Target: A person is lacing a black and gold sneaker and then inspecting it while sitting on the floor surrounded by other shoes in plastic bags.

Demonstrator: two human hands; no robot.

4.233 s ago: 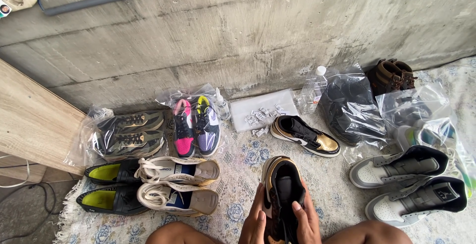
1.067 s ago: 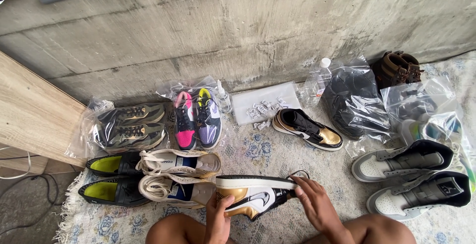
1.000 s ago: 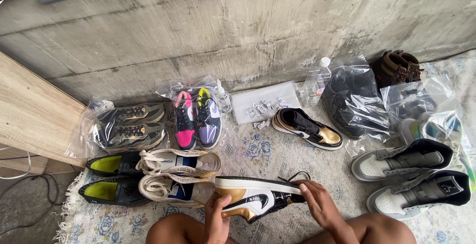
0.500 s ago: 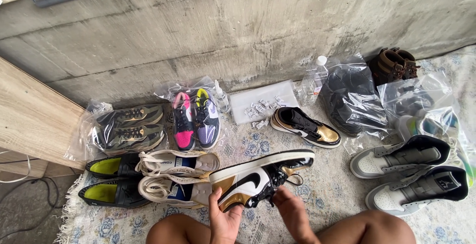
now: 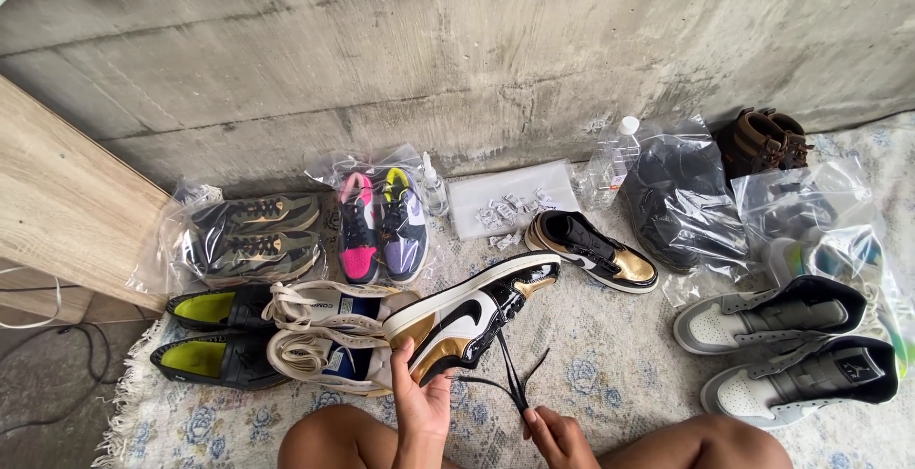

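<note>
I see left hand [image 5: 419,410] grip clamped on black-gold sneaker [image 5: 472,321], tilted above rug [image 5: 610,350]; right hand [image 5: 558,436] pinching black lace [image 5: 510,383].

The left hand [image 5: 422,410] gripped a black, white and gold sneaker [image 5: 472,324] by its heel, toe tilted up. The right hand [image 5: 558,436] pinched its black lace [image 5: 507,378] above a patterned rug [image 5: 610,355]. Its mate [image 5: 591,250] lay nearby.

Along the wall in front of me lie clear plastic bags: one [image 5: 250,238] holding grey-olive shoes, one [image 5: 381,216] holding pink and purple shoes, a flat white packet [image 5: 510,207] of small sachets, a bag [image 5: 688,204] of black shoes, and crumpled bags [image 5: 827,216] at right.
</note>
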